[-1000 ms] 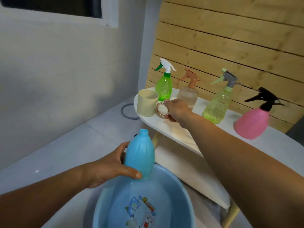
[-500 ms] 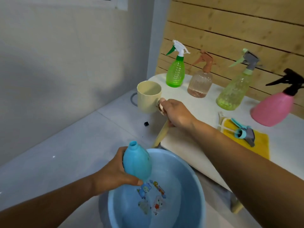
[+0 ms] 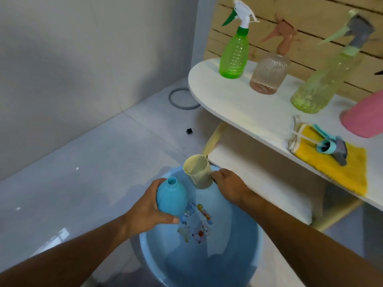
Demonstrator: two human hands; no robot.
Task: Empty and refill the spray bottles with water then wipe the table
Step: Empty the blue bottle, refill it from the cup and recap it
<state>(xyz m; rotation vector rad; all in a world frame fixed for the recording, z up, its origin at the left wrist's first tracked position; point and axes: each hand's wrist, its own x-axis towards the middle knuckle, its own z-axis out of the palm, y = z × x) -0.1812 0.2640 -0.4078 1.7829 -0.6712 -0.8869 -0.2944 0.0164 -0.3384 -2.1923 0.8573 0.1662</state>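
Observation:
My left hand [image 3: 148, 207] grips an uncapped blue bottle [image 3: 171, 197], its neck up, above a blue basin [image 3: 257, 241] of water on the floor. Just right of it, my right hand [image 3: 228, 184] holds a cream cup [image 3: 198, 171] by its handle over the basin's far rim. The blue bottle's spray head [image 3: 331, 147] lies on a yellow cloth [image 3: 339, 168] on the white table [image 3: 238, 104]. A green bottle [image 3: 235, 56], a clear brownish bottle [image 3: 269, 74], a pale green bottle [image 3: 319, 83] and a pink bottle [image 3: 364, 119] stand along the table's back.
A wooden slat wall [image 3: 265, 15] backs the table. A lower shelf [image 3: 261, 181] and wooden legs sit beneath the top, close to the basin. On the tiled floor lie a grey ring [image 3: 182, 98] and a small black cube [image 3: 189, 131]. A white wall stands at the left.
My right hand has carried the cup off the table's left end and down to the basin beside the blue bottle. My left hand still holds the bottle over the basin.

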